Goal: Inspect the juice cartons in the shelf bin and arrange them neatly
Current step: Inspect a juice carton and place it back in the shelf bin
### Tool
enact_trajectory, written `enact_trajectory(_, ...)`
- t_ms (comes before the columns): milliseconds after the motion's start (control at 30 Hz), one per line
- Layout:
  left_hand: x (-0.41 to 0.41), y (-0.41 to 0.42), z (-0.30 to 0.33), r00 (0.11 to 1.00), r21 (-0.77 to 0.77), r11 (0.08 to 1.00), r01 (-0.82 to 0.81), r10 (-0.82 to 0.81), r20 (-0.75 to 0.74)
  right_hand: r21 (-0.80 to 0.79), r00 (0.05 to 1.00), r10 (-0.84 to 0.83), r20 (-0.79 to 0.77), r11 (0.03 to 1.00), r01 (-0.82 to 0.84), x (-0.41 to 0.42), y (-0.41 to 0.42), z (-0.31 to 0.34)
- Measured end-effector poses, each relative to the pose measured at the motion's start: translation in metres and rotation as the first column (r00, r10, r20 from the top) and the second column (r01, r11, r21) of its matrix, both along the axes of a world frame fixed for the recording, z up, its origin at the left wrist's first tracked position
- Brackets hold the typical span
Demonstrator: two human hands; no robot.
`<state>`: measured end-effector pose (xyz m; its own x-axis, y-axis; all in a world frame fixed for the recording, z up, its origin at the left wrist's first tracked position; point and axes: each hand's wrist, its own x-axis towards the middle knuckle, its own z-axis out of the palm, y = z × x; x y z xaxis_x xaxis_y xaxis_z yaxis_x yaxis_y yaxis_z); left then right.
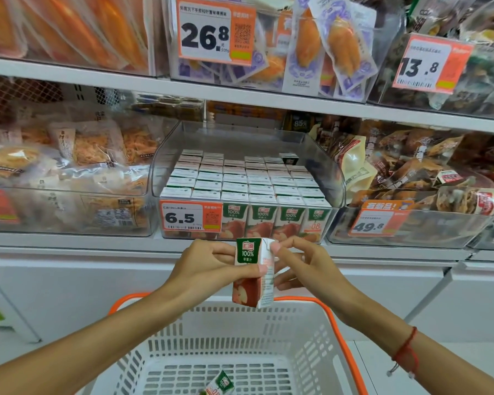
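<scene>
White shelves cross the whole upper half of the frame, stacked with clear bins of packaged snacks. A white basket with an orange rim fills the lower middle, its slatted walls facing the camera. In the middle of the frame sits the clear bin, open at the top and packed with rows of upright cartons, white tops showing in tidy lines; the back row has a gap toward the right, and one darker pack stands at its far right end. The front row shows green labels and apple pictures through the bin's wall. A price tag reading 6.5 is fixed to the bin's lower left front.

Just below the bin, above the basket's far rim, both hands hold one carton upright, slightly tilted, green label toward the camera. The left hand grips it from the left, thumb curled across the front near the middle, fingers wrapped behind out of sight. The right hand pinches the top right corner between thumb and forefinger, its other fingers curled loosely against the carton's right side. A red cord circles the right wrist at the lower right.

At the bottom middle, a small carton lies tilted on the basket floor.
</scene>
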<state>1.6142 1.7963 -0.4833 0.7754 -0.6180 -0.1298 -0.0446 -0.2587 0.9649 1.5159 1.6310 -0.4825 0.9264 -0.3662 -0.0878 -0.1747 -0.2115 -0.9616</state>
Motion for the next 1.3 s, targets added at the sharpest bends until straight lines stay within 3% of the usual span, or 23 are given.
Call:
enact_trajectory(133,-0.003,-0.001,-0.001,1.0,-0.022,0.999,0.023,-0.023,-0.018,0.004,1.0,0.014,0.004,1.0,-0.014,-0.003,-0.002,0.002)
enact_trajectory(467,-0.003,-0.003,0.002,0.964,-0.184,0.981,-0.062,0.011,-0.267,-0.018,0.993,0.048,0.106,0.999,-0.046,-0.005,0.002,0.005)
enact_trajectory(600,-0.001,-0.007,0.001,0.926,-0.231,0.971,-0.064,-0.028,-0.377,0.077,0.995,0.097,0.005,0.992,-0.097,-0.006,0.001,0.011)
enact_trajectory(733,0.003,-0.007,0.004,0.926,-0.295,0.955,-0.035,-0.08,-0.368,0.16,0.961,0.237,-0.144,0.964,-0.214,-0.007,-0.001,0.016)
enact_trajectory(833,0.003,-0.005,0.004,0.939,-0.289,0.957,0.007,-0.106,-0.328,0.086,0.972,0.207,-0.109,0.976,-0.198,-0.007,-0.001,0.012)
enact_trajectory(967,0.004,-0.002,-0.003,0.976,-0.229,0.972,-0.042,-0.01,-0.22,-0.021,1.0,0.003,-0.029,1.0,-0.004,-0.002,-0.002,0.008)
enact_trajectory(1033,0.001,-0.002,-0.006,0.979,-0.237,0.97,-0.059,0.009,-0.204,-0.251,0.998,-0.06,0.021,0.966,0.063,-0.001,0.0,0.002)
enact_trajectory(1133,-0.003,-0.003,-0.009,0.982,-0.238,0.971,-0.038,-0.008,-0.187,-0.536,0.992,-0.071,0.106,0.836,0.118,-0.002,0.008,-0.005)
enact_trajectory(1233,-0.001,-0.003,-0.01,0.988,-0.222,0.975,-0.031,-0.005,-0.157,-0.589,0.995,-0.035,0.098,0.803,0.086,-0.002,0.009,-0.005)
enact_trajectory(1300,0.003,-0.001,-0.01,0.991,-0.189,0.982,0.007,-0.031,-0.127,-0.52,0.999,-0.002,0.044,0.854,0.025,-0.001,0.004,-0.001)
